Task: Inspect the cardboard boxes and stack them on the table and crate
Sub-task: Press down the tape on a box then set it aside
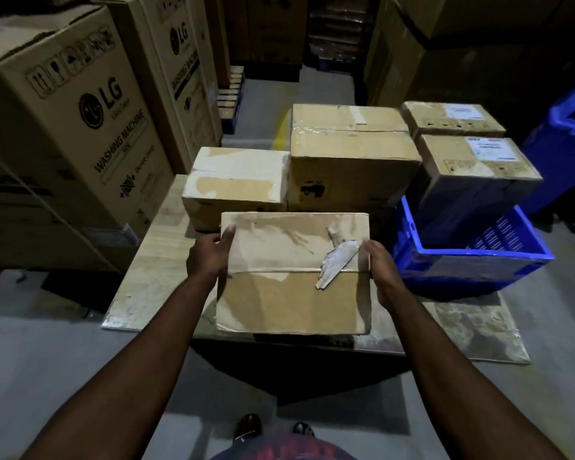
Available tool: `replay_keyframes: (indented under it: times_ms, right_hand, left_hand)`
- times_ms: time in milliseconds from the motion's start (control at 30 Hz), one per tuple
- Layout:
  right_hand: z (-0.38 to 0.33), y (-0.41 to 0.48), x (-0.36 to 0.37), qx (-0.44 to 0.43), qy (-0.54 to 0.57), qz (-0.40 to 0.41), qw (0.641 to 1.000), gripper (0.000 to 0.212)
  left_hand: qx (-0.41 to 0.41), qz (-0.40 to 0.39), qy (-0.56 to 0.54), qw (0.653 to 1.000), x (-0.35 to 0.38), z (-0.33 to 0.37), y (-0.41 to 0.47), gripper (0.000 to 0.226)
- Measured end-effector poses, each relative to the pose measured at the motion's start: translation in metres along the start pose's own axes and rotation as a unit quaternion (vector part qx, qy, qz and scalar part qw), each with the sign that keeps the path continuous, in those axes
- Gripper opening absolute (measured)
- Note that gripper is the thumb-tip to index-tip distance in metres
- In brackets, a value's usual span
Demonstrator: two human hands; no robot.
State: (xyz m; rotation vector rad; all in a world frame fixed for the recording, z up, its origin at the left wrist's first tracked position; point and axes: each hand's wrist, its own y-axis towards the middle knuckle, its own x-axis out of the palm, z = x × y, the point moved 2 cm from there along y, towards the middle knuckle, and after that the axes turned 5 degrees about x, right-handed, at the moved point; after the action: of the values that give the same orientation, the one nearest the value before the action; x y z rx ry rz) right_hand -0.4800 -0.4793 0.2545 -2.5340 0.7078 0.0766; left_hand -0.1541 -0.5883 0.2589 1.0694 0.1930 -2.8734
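Box [292,287] is over the near edge of the table [153,260], gripped from both sides: left hand [210,257] curled round its left edge, right hand [380,270] round its right. Torn tape on top. Behind it on the table sit a small box [236,184] and a big box [352,161]. A labelled box [475,171] stands in the crate [472,260] on the right.

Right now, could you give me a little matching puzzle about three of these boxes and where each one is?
Things:
1. taped box with a loose strip
2. nearer white-labelled box
3. LG washing machine carton

Places:
A. standing in the blue crate
B. standing left of the table
C. gripped between the left hand and right hand

Pairs: 1-C, 2-A, 3-B.
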Motion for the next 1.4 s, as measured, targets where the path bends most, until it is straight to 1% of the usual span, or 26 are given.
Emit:
replay_keyframes:
  times_ms: [100,167,200,267,367,467,533,567,633,667,800,900,933,967,1000,1033,1067,1100,1133,1200,1233,1300,1400]
  right_hand:
    - [0.012,-0.005,0.004,0.007,-0.034,-0.017,0.999,0.035]
    - [0.022,-0.008,0.007,-0.002,-0.055,-0.021,0.998,0.036]
    - [0.027,-0.009,0.010,-0.007,-0.068,-0.024,0.997,0.038]
    - [0.034,-0.009,0.017,-0.015,-0.092,-0.012,0.996,0.040]
    - [0.040,0.000,0.025,-0.035,-0.153,0.044,0.987,0.042]
    - [0.040,0.004,0.030,-0.042,-0.196,0.072,0.977,0.047]
    - [0.044,0.010,0.030,-0.020,-0.228,0.077,0.970,0.048]
    - [0.049,0.015,0.028,0.005,-0.236,0.073,0.969,0.048]
    - [0.062,0.023,0.025,0.062,-0.223,0.071,0.970,0.049]
    - [0.068,0.025,0.025,0.076,-0.220,0.074,0.970,0.050]
    - [0.069,0.026,0.026,0.071,-0.241,0.088,0.964,0.044]
    - [0.063,0.024,0.030,0.093,-0.247,0.082,0.961,0.045]
    - [0.061,0.021,0.034,0.087,-0.274,0.088,0.954,0.050]
    - [0.057,0.016,0.037,0.063,-0.315,0.105,0.941,0.057]
    - [0.050,0.008,0.042,0.014,-0.359,0.125,0.925,0.064]
    - [0.043,-0.001,0.047,-0.056,-0.395,0.136,0.907,0.068]
    - [0.037,-0.009,0.054,-0.129,-0.417,0.124,0.891,0.067]
    - [0.035,-0.014,0.063,-0.185,-0.444,0.086,0.873,0.065]
    - [0.037,-0.021,0.072,-0.219,-0.478,0.041,0.850,0.064]
    - [0.053,-0.028,0.085,-0.239,-0.546,-0.019,0.803,0.065]
    - [0.062,-0.030,0.089,-0.242,-0.564,-0.029,0.789,0.066]
    - [0.077,-0.030,0.091,-0.241,-0.583,-0.029,0.776,0.068]
    - [0.080,-0.026,0.092,-0.222,-0.601,-0.049,0.766,0.069]
  left_hand:
    - [-0.006,0.005,-0.001,1.000,0.004,-0.002,-0.003,0.047]
    - [0.003,-0.008,0.020,1.000,0.010,-0.005,-0.009,0.040]
    - [0.016,-0.017,0.036,0.999,0.013,-0.009,-0.012,0.040]
    - [0.045,-0.032,0.053,0.997,0.021,-0.016,-0.018,0.048]
    - [0.067,-0.067,0.034,0.995,0.031,-0.025,-0.024,0.068]
    - [0.078,-0.091,0.070,0.990,0.038,-0.031,-0.027,0.083]
    - [0.086,-0.100,0.121,0.984,0.040,-0.036,-0.029,0.084]
    - [0.088,-0.110,0.148,0.979,0.042,-0.040,-0.031,0.084]
    - [0.091,-0.130,0.196,0.968,0.047,-0.046,-0.035,0.082]
    - [0.094,-0.132,0.215,0.963,0.049,-0.048,-0.036,0.080]
    - [0.112,-0.133,0.247,0.953,0.053,-0.047,-0.038,0.078]
    - [0.125,-0.135,0.264,0.947,0.052,-0.048,-0.040,0.077]
    - [0.128,-0.135,0.272,0.944,0.052,-0.047,-0.042,0.076]
    - [0.137,-0.137,0.283,0.939,0.052,-0.046,-0.044,0.076]
    - [0.158,-0.143,0.294,0.932,0.053,-0.043,-0.048,0.076]
    - [0.190,-0.156,0.305,0.920,0.056,-0.040,-0.053,0.076]
    - [0.227,-0.174,0.313,0.905,0.061,-0.037,-0.060,0.076]
    - [0.258,-0.195,0.319,0.891,0.065,-0.034,-0.067,0.076]
    - [0.275,-0.215,0.321,0.880,0.070,-0.034,-0.075,0.076]
    - [0.285,-0.232,0.319,0.874,0.075,-0.036,-0.084,0.076]
    - [0.288,-0.229,0.317,0.874,0.077,-0.038,-0.086,0.079]
    - [0.293,-0.220,0.321,0.873,0.078,-0.042,-0.085,0.082]
    - [0.303,-0.220,0.329,0.867,0.080,-0.046,-0.081,0.080]
